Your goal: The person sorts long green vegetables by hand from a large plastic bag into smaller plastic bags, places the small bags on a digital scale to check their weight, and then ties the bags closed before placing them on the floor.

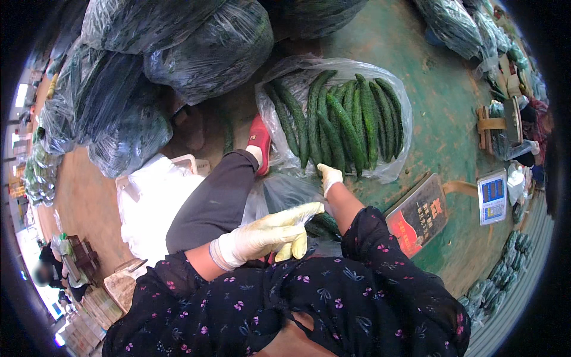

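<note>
Many long dark green cucumbers (pixel 352 120) lie side by side on an opened clear plastic bag (pixel 397 174) on the floor. My right hand (pixel 331 177), in a pale thin glove, is at the lower ends of these cucumbers; its grip is unclear. Closer to my body, my gloved left hand (pixel 267 236) reaches rightward across my lap, index finger extended and other fingers bent. Clear film shows by its fingertips, but whether it is gripped cannot be told. Beneath and between the hands lies another clear bag (pixel 285 192), with more cucumbers (pixel 324 223) partly hidden by my hands and arm.
Large filled plastic bags (pixel 214 49) are piled at upper left. A white-lined crate (pixel 156 201) stands left of my leg. At right are a scale platform (pixel 417 218) and its display (pixel 492 196). Bagged produce (pixel 495 276) lines the lower right. Other people are at both far sides.
</note>
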{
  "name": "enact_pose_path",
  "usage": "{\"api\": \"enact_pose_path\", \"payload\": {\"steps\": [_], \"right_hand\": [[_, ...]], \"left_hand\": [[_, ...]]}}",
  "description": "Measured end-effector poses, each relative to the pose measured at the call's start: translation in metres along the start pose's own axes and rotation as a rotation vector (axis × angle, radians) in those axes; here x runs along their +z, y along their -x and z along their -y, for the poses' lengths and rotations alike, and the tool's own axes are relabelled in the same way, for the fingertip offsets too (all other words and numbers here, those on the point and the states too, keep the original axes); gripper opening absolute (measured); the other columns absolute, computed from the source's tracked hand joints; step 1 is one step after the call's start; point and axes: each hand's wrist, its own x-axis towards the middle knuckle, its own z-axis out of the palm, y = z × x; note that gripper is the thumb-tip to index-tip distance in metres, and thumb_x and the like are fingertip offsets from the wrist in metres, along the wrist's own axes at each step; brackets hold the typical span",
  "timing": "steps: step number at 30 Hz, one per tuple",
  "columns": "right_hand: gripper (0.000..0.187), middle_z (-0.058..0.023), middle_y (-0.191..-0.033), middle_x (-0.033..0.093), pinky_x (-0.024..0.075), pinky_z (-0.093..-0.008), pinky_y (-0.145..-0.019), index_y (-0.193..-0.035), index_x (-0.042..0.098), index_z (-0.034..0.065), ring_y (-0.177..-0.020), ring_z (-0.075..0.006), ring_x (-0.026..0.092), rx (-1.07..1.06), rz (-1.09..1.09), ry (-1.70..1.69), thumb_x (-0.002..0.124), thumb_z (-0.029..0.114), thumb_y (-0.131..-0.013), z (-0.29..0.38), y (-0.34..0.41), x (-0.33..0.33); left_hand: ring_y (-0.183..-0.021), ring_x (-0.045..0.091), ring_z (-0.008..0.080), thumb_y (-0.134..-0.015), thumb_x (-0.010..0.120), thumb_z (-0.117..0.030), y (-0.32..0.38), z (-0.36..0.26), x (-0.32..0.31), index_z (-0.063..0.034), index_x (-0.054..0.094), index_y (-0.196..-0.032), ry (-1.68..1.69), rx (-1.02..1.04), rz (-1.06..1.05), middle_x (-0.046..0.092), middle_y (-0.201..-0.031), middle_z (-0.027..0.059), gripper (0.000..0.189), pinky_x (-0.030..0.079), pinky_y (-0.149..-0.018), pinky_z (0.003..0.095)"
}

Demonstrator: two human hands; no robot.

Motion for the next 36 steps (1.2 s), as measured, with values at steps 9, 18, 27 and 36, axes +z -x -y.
{"api": "enact_pose_path", "payload": {"steps": [9, 18, 27, 36], "right_hand": [[0.025, -0.0025, -0.06, 0.059, 0.0448, -0.0266, -0.045, -0.077, 0.06, 0.011, -0.048, -0.014, 0.053, 0.023, 0.733, -0.226, 0.073, 0.033, -0.08, 0.019, -0.01, 0.034], [0.018, -0.001, -0.062, 0.056, 0.0369, -0.0208, -0.041, -0.078, 0.057, 0.0084, -0.046, -0.0089, 0.049, -0.211, 0.924, -0.321, 0.062, 0.023, -0.087, 0.084, 0.037, -0.01], [0.075, -0.004, -0.083, 0.059, 0.0464, -0.0243, -0.066, -0.135, 0.041, 0.005, -0.072, -0.0117, 0.057, -0.667, 0.967, -0.036, 0.072, 0.016, -0.068, 0.032, 0.178, -0.151], [0.054, -0.0012, -0.088, 0.061, 0.046, -0.0276, -0.077, -0.112, 0.06, 0.0039, -0.082, -0.0111, 0.056, -0.745, 0.868, 0.277, 0.077, 0.002, -0.061, -0.039, 0.108, -0.169]], "left_hand": [[-0.058, 0.051, 0.0077, -0.093, 0.052, -0.037, -0.001, -0.003, 0.004, -0.0013, 0.011, -0.148, -0.012, -0.012, -0.004, 0.06, -0.084, 0.0084, 0.077, 0.04, -0.053, 0.0171], [-0.064, 0.063, 0.0165, -0.092, 0.055, -0.034, -0.01, -0.001, -0.013, -0.013, 0.011, -0.148, 0.116, -0.003, 0.011, 0.062, -0.094, 0.0136, 0.075, 0.051, -0.061, 0.0266], [-0.057, 0.064, 0.0234, -0.094, 0.045, -0.045, -0.009, -0.01, -0.031, -0.0102, 0.03, -0.141, 0.251, 0.15, -0.011, 0.064, -0.089, 0.0193, 0.061, 0.057, -0.053, 0.0367], [-0.043, 0.048, 0.0088, -0.088, 0.047, -0.058, -0.009, -0.007, -0.021, -0.0079, 0.039, -0.135, 0.204, 0.142, -0.011, 0.063, -0.079, 0.0097, 0.068, 0.044, -0.038, 0.0238]]}}
